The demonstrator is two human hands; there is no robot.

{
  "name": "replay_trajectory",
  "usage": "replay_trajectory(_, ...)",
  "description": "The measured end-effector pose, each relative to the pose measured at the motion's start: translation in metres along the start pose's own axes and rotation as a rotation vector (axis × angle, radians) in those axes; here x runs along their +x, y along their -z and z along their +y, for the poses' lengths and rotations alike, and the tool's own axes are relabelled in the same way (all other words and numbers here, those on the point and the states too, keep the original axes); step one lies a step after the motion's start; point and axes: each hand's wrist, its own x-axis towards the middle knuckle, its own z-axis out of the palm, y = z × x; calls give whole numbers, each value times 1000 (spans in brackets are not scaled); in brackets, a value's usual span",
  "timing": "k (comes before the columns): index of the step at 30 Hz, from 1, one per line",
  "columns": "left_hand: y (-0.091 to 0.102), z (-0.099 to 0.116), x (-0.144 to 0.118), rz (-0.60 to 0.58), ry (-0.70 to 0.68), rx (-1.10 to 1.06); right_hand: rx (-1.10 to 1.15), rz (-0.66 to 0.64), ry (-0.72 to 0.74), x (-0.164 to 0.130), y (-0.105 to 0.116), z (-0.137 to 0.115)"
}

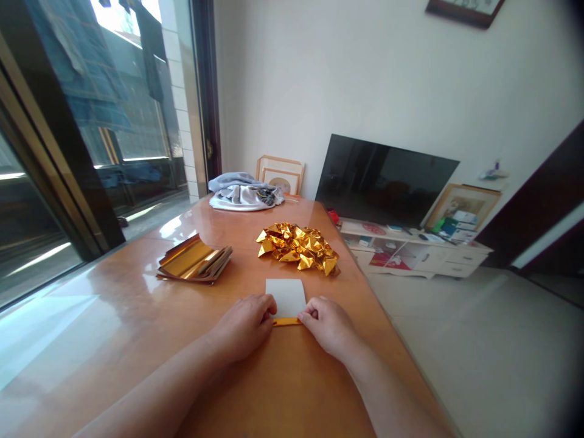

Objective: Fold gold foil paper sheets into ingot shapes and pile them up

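A small sheet of foil paper (pixel 286 296) lies on the table in front of me, its pale back facing up. Along its near edge runs a narrow folded gold strip (pixel 287 322). My left hand (pixel 250 322) is closed at the left end of this fold, fingers curled onto the sheet. At the right end, my right hand (pixel 326 322) pinches the fold between thumb and forefinger. Beyond the sheet sits a heap of folded gold foil pieces (pixel 298 246). To the left rests a stack of gold foil sheets (pixel 195 260), slightly curled.
The wooden table (pixel 159 340) has its right edge close beside my right arm. At its far end lies a bundle of grey cloth (pixel 246 193). A television (pixel 385 179) stands on a white cabinet (pixel 420 258) against the wall. Glass sliding doors (pixel 114 121) are on the left.
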Motion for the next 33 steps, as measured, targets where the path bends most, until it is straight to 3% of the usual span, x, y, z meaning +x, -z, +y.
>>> replay_trajectory(5,-1,-1,0,12,4,18,-20,13,-11,0,1,-1)
replay_trajectory(10,2,-1,-4,56,-96,78,-26,12,-11,0,2,-2)
replay_trajectory(18,12,16,-8,-68,-235,140,-31,21,-15,0,3,-5)
replay_trajectory(24,15,28,-11,-153,-368,68,-21,23,-7,-2,4,-6)
replay_trajectory(33,14,35,-18,-246,-251,95,-31,22,-5,-3,6,-6)
